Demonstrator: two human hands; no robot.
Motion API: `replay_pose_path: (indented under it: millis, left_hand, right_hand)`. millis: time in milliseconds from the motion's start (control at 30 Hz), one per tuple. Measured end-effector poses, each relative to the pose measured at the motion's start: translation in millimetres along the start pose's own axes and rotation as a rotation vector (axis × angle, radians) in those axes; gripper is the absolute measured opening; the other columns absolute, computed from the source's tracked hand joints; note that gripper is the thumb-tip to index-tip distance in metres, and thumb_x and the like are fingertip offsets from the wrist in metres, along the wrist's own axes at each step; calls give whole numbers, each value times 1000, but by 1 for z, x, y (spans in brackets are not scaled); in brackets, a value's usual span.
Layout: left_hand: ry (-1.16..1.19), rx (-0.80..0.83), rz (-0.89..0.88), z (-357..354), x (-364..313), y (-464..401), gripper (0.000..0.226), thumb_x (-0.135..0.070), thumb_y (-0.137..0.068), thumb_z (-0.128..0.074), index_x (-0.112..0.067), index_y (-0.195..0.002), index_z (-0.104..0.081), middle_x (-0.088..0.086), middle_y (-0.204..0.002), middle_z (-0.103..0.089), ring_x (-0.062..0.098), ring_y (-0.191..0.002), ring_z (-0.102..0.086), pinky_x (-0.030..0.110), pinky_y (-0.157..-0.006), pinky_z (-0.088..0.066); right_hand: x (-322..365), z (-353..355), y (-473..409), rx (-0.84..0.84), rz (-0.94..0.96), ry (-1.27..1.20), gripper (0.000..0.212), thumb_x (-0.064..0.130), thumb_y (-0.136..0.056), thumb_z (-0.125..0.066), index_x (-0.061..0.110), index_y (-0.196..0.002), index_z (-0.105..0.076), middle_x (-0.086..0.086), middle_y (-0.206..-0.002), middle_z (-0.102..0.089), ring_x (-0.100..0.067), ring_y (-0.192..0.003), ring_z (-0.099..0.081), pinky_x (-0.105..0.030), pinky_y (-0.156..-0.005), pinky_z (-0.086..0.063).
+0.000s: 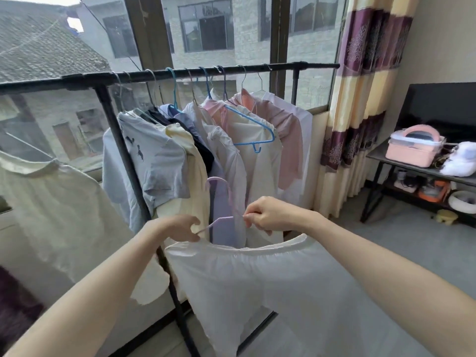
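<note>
Your left hand and right hand each pinch one arm of the hanger, hook up, so the shirt hangs spread below, seemingly ready for the rail

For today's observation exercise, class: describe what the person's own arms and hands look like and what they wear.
Both forearms are bare to the picture's edge, no sleeves showing. The left hand and right hand wear no gloves; no watch, bracelet or ring is visible.

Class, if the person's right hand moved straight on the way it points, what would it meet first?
Likely the upright neck of the lilac plastic hanger that the right hand pinches; depth is unclear.
</note>
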State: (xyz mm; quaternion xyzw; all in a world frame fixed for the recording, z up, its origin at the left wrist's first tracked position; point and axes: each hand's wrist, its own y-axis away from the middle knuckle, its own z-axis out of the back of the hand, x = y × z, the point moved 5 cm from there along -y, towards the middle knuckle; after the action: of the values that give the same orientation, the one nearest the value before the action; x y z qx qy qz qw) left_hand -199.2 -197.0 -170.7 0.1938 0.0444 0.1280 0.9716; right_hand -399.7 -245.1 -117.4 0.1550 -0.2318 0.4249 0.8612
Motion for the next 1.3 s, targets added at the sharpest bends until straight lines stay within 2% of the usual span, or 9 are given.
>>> replay_pose_path:
  millis: [100,233,433,600,700,767,1067,1200,1300]
  left_hand:
    - [-80,-55,101,22,37,28,45,-37,-92,-49,-18,-133,-45,5,-135,-50,25,-121,-47,31,-96,-39]
    - [-247,-393,160,69,66,73,26,-26,-94,-41,-21,-113,-59,3,-114,-60,24,-106,-56,34,-81,-48]
    - [-325,-670,262,119,118,120,29,-30,-96,-36,-24,-110,-61,-1,-119,-58,20,-119,-45,38,-95,-34]
    - [-272,-648,307,127,156,134,30,-35,-97,-35,-27,-109,-62,-4,-128,-53,18,-128,-37,40,-103,-26]
    - [-197,-688,305,133,175,140,25,-33,-96,-39,-28,-103,-63,-4,-129,-52,17,-130,-33,39,-105,-24]
    - [-182,-708,302,133,188,143,23,-29,-95,-41,-29,-102,-63,-5,-127,-52,16,-128,-33,38,-103,-24]
    - [-149,-676,241,124,211,142,25,-26,-95,-41,-28,-105,-64,-6,-126,-53,15,-128,-33,36,-100,-23]
    - [-132,-679,224,120,220,143,25,-26,-96,-41,-25,-107,-64,-6,-124,-54,15,-127,-33,36,-99,-25]
    - [-129,-700,220,116,224,142,27,-28,-97,-40,-25,-108,-64,-7,-125,-54,15,-129,-31,35,-100,-25]
  right_hand:
    - [40,-4,-20,-13,70,-43,32,19,-93,-43,20,-65,-56,6,-52,-48,-11,-41,-47,-25,-53,-44]
    - [88,-2,-58,-77,117,-24,34,22,-93,-42,16,-66,-61,3,-57,-55,-16,-47,-51,-25,-55,-42]
    - [162,10,-122,-192,172,21,29,19,-89,-43,4,-91,-68,-10,-84,-64,-28,-81,-59,-30,-72,-44]
    - [222,36,-170,-316,279,-155,29,18,-86,-46,-2,-82,-67,-19,-85,-67,-33,-79,-63,-40,-74,-54]
    - [258,47,-189,-357,325,-177,29,18,-87,-45,-1,-75,-64,-16,-77,-65,-24,-57,-53,-30,-57,-45]
    - [280,49,-203,-384,340,-162,29,16,-88,-44,3,-65,-57,-10,-68,-58,-20,-55,-47,-27,-57,-39]
    - [307,22,-257,-410,229,-44,36,32,-94,-43,17,-61,-39,-8,-82,-55,-26,-81,-58,-35,-76,-46]
    - [306,7,-268,-344,222,-56,39,33,-94,-45,15,-60,-43,-6,-70,-56,-28,-75,-63,-37,-76,-52]
    - [302,-3,-273,-288,214,-89,42,30,-95,-46,12,-57,-45,-4,-58,-49,-20,-54,-52,-32,-68,-48]
